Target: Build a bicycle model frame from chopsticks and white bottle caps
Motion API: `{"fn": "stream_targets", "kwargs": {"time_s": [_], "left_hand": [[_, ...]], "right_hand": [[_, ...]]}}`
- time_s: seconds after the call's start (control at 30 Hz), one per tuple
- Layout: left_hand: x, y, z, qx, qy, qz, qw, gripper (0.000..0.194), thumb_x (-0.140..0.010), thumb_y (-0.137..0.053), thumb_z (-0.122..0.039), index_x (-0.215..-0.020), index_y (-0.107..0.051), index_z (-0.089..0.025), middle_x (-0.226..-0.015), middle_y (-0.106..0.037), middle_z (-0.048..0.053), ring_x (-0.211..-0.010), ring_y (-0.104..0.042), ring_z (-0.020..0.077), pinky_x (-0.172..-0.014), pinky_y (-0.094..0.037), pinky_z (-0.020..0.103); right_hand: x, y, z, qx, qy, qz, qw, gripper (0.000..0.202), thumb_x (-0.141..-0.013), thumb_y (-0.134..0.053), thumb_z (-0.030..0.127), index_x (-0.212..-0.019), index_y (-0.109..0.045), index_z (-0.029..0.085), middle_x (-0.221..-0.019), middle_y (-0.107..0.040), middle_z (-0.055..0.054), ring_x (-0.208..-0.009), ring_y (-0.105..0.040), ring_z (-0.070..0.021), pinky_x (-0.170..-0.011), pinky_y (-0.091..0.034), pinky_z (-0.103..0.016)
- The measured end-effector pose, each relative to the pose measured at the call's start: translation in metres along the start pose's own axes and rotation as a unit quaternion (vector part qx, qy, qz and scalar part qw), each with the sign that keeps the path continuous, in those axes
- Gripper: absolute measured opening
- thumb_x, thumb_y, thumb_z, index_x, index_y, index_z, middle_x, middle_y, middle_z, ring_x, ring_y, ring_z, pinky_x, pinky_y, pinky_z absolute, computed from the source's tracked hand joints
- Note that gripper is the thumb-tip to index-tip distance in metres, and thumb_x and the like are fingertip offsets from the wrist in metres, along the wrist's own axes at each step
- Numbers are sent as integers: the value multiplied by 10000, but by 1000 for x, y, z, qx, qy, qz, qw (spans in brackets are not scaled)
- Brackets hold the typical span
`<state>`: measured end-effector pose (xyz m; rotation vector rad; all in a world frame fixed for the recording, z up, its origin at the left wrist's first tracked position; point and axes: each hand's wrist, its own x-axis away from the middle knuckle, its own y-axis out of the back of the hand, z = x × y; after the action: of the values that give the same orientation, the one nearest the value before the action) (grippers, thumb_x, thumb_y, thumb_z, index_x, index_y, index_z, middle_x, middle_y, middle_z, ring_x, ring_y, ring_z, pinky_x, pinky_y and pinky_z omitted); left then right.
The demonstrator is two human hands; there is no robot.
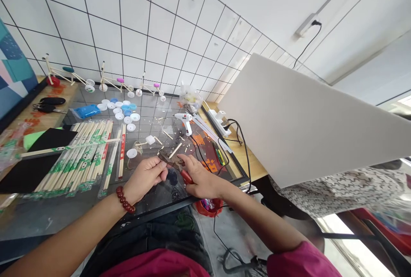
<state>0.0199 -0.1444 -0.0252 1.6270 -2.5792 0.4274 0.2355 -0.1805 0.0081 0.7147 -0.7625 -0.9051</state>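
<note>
My right hand (201, 178) is wrapped round the red handles of a pair of pliers (171, 160), with the dark jaws pointing left. Close to the jaws, my left hand (147, 177) is closed, thumb pressed to fingers; whatever it pinches is hidden. A short piece of wooden stick (175, 150) shows just beyond the pliers; whether it is gripped or lying on the table I cannot tell. Past my left hand lie a white bottle cap (131, 153) and a white block (150, 140) with thin sticks beside it.
Wrapped chopsticks (80, 157) and black sheets (19, 174) cover the left side. Caps (118, 110) lie farther back, before small stick tricycles (112, 81). A glue gun (185, 122), glue sticks (212, 133), cutter (219, 155) and power strip (219, 122) are at right, beside a large white board (305, 114).
</note>
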Motion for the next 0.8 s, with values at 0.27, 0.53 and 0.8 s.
{"fn": "stream_targets", "kwargs": {"time_s": [0.27,0.53,0.8], "left_hand": [[-1,7,1,-34,-26,51,998,495,-801,-703,-625,-667,-638,-153,-661,-687,73,-462,-388,64,-494,-264,246],[-3,1,10,-17,7,25,1000,531,-743,-725,-669,-847,-665,-152,-600,-631,10,-437,-335,64,-457,-221,228],[-1,-3,9,-18,24,-9,1000,511,-710,-719,-678,-769,-625,-179,-635,-627,10,-450,-348,69,-466,-232,232]], "right_hand": [[5,-1,-5,-1,34,-31,999,637,-699,-608,114,-1315,-458,184,-1195,-610,-109,-1104,-612,-278,-988,-516,-427],[1,-5,-3,26,-27,-9,999,413,-706,-612,131,-1026,-385,259,-946,-581,-3,-822,-572,-204,-737,-416,-303],[-4,-5,-6,4,-42,2,999,401,-695,-624,142,-949,-344,277,-857,-528,39,-738,-498,-171,-678,-351,-278]]}}
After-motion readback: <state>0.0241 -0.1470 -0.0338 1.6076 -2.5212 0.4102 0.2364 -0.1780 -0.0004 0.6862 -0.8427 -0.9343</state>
